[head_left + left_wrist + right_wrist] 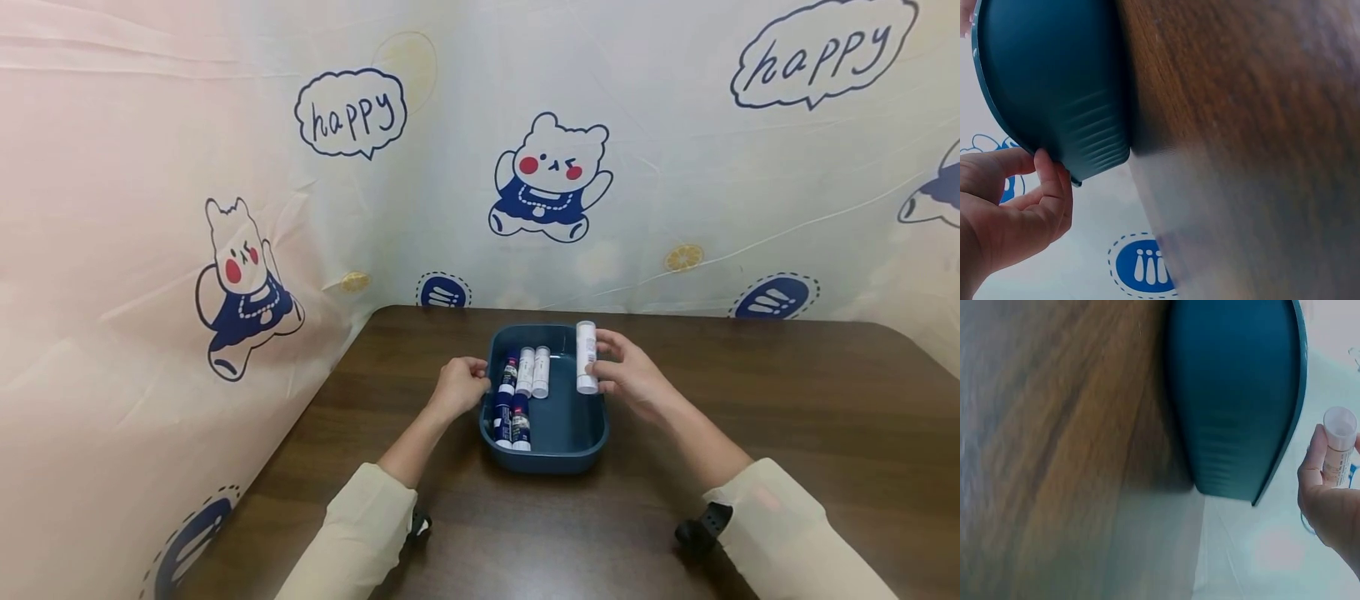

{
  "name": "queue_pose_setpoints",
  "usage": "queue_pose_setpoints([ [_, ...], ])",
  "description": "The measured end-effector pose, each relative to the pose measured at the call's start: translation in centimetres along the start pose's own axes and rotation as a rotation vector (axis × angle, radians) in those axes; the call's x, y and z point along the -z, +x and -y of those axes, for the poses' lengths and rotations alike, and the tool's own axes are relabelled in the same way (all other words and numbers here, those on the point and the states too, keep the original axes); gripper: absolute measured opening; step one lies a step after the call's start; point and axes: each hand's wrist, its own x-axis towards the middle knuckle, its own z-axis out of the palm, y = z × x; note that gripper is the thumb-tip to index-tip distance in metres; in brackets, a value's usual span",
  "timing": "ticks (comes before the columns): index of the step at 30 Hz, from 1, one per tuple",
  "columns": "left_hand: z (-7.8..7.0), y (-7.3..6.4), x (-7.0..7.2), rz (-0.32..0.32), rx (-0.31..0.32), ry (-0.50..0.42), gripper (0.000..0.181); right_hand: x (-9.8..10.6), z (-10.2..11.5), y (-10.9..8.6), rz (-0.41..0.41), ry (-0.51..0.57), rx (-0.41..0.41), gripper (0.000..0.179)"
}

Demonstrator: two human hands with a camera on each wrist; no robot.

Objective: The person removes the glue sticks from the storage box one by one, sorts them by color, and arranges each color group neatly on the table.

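Both hands pinch: left (462, 389), a rounded bin's rim (543, 460); right (633, 375), a smooth white cylinder (586, 354).

Smooth plastic is seen on the bin (543, 463) at the left fingers (1052, 190) and on the tube (587, 358) between the right fingers (615, 342). Below them, a shiny wooden table (570, 533) is seen; behind them, wrinkly cloth (450, 217) is seen.

Print (591, 353) on white tube (584, 375) too small to read; right hand (1334, 512) cut off by right wrist view's edge
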Motion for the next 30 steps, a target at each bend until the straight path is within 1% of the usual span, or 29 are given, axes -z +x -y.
queue_pose_setpoints([
  [5, 0.0, 0.1, 0.0, 0.002, 0.006, -0.002, 0.032, 2.0, 0.1, 0.1, -0.023, 0.019, 0.015, 0.065],
  [9, -0.1, 0.1, 0.0, 0.002, 0.015, -0.003, 0.032, 3.2, 0.0, 0.1, -0.041, 0.021, 0.033, 0.065],
  [12, -0.2, 0.0, 0.0, 0.002, 0.019, -0.003, 0.032, 3.9, -0.3, 0.1, -0.062, 0.008, 0.032, 0.065],
  [16, -0.1, 0.0, 0.1, 0.004, 0.007, -0.004, 0.032, 4.8, -0.7, 0.1, -0.093, -0.007, 0.013, 0.065],
  [23, 0.0, 0.0, 0.1, 0.004, -0.002, -0.001, 0.032, 5.6, -1.3, 0.2, -0.103, -0.019, -0.008, 0.066],
  [26, 0.0, 0.0, 0.1, 0.004, -0.004, -0.001, 0.032, 5.8, -1.4, 0.2, -0.11, -0.029, -0.032, 0.066],
  [30, 0.0, -0.1, 0.1, 0.003, -0.008, -0.001, 0.032, 6.1, -1.6, 0.4, -0.122, -0.068, -0.07, 0.066],
])
